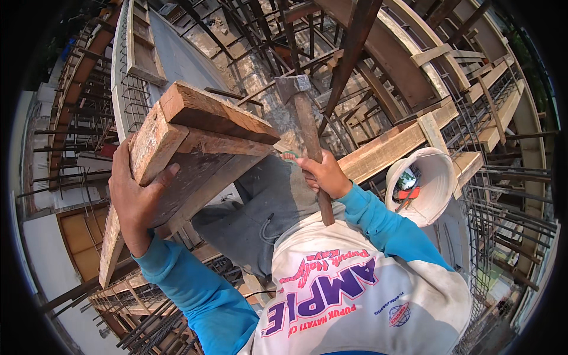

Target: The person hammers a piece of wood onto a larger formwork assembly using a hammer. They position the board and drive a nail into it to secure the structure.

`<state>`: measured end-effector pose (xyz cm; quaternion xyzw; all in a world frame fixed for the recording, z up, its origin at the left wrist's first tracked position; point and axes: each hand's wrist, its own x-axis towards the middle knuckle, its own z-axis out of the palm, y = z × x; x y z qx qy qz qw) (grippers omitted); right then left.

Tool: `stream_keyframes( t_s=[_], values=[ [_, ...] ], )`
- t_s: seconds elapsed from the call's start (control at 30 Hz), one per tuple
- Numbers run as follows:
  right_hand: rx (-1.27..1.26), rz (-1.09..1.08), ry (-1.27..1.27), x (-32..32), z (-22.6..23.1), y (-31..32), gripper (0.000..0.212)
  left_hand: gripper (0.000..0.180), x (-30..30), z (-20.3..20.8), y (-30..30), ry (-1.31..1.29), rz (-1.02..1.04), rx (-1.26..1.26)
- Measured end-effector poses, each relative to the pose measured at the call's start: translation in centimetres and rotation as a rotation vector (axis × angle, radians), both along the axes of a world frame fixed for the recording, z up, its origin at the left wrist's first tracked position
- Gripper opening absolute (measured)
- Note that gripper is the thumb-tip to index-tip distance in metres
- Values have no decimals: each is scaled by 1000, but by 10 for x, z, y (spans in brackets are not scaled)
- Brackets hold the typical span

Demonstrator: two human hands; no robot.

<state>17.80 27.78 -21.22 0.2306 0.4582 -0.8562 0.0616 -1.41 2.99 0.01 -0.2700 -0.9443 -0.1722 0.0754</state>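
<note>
In the head view, our left hand (pixel 137 198) grips the left edge of a tilted wooden panel (pixel 198 171) beside our lap. Our right hand (pixel 325 174) clasps a hammer (pixel 309 127), its head beyond the panel's right corner. We seem to be steadying the panel; striking calls for firm bracing.

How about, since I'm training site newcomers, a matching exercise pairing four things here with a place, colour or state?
1. Hammer
2. Timber panel
3. Bucket
4. Sleeves

A. Blue
B. In the right hand
C. Whitish and open-mouthed
D. Gripped by the left hand

Pairs: 1-B, 2-D, 3-C, 4-A
</note>
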Motion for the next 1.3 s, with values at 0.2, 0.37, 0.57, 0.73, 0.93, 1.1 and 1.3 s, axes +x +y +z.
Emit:
stream_keyframes(
  t_s=[0.2,0.37,0.57,0.73,0.93,1.1,1.3],
  values=[
    [506,-52,275,-32,15,30,27,79,1,7,3,-34,-101,-55],
    [585,18,60,5,-24,12,46,79,17,14,-9,-59,-130,-181],
    [340,166,-174,24,-58,5,62,81,39,13,-7,-170,-46,-101],
    [376,129,-72,17,-85,-2,67,79,59,5,-4,-162,32,0],
    [576,93,54,-3,-55,-2,52,78,81,-5,-8,-105,30,-16],
    [642,-71,305,9,-22,-4,44,83,94,-10,-9,-41,20,-6],
    [701,-271,428,28,26,-3,40,78,65,-2,7,-98,27,59]
  ],
)
